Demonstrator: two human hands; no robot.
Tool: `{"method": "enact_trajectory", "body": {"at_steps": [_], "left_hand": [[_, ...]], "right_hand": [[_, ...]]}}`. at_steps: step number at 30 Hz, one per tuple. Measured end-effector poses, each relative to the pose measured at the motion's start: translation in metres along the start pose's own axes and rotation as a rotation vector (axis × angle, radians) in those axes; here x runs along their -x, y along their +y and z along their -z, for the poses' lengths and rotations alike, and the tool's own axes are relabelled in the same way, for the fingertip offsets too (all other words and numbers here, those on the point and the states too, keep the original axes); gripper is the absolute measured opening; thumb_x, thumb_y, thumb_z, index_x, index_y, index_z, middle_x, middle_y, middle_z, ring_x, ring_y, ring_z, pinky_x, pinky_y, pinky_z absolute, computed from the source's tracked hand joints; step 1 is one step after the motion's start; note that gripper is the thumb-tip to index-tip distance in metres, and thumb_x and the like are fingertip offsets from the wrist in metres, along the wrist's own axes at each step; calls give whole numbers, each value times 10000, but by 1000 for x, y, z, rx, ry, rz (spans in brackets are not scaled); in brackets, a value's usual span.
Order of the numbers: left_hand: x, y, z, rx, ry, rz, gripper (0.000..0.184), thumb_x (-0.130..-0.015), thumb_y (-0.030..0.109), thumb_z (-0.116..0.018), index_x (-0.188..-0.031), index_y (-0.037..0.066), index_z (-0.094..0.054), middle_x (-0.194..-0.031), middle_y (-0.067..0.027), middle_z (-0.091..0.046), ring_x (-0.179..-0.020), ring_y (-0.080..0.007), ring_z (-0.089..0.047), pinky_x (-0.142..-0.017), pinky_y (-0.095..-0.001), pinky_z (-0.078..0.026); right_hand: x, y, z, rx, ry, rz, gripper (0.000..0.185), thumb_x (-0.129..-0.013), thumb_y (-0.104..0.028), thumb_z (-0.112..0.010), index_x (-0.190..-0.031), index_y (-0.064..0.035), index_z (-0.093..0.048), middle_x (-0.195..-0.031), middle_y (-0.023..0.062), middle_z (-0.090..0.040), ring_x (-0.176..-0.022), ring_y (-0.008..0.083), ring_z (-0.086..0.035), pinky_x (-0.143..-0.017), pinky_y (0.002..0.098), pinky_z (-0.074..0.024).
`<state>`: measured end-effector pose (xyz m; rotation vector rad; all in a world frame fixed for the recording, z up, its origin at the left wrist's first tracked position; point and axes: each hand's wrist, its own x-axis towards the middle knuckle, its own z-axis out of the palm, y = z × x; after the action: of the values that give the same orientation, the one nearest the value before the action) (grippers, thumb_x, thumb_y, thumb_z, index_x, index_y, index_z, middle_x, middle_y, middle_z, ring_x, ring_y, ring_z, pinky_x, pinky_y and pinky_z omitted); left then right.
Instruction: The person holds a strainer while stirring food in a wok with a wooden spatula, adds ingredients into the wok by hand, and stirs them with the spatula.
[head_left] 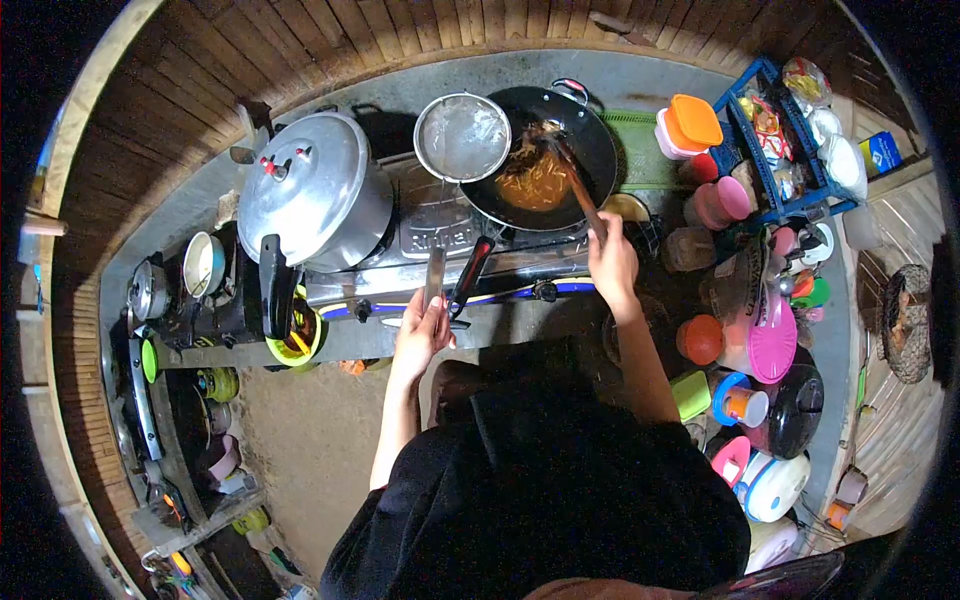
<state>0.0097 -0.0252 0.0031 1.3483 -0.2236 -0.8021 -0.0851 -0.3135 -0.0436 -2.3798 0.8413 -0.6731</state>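
Observation:
My left hand (424, 330) is closed round the flat metal handle of a round mesh strainer (462, 137), held over the left rim of a black wok (595, 150). Some pale residue shows in the mesh. My right hand (612, 262) grips a wooden spatula (578, 185), its lower end down in the wok. Brown liquid with thin strips of food (537, 180) lies at the wok's bottom. The wok's black and red handle (472, 272) points toward me, just right of my left hand. The wok sits on a gas stove (420, 205).
A large pressure cooker (320, 190) stands left on the stove, its black handle toward me. A yellow-green bowl (297, 345) lies below it. Plastic tubs, including an orange container (693, 122), and a blue rack (735, 100) crowd the right side. A small pot (204, 264) stands far left.

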Motion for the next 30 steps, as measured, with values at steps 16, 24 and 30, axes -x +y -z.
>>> {"method": "enact_trajectory", "body": {"at_steps": [16,24,30], "left_hand": [[7,0,12,37,28,-2,152,-959,204,-405,-910,64,-439,-486,40,-315,-384,-65,-294,-442,-250,-398],[14,1,11,14,41,-49,173,-959,220,-405,-899,62,-442,-480,42,-314,-378,-63,-284,-438,-253,-396],[20,4,12,-26,37,-56,172,-959,214,-392,-902,60,-441,-468,44,-301,-375,-63,-282,-442,-257,-399]], "right_hand": [[93,-22,77,42,-159,-31,318,-837,-180,-561,-1126,-120,-440,-769,188,-618,-689,372,-606,-575,460,-461],[84,-17,59,2,-136,13,298,-842,-174,-551,-1114,-115,-445,-750,187,-608,-670,397,-589,-564,465,-449],[38,-27,3,70,-34,167,300,-850,-167,-543,-1121,-118,-423,-648,173,-602,-584,369,-600,-517,468,-455]]}}
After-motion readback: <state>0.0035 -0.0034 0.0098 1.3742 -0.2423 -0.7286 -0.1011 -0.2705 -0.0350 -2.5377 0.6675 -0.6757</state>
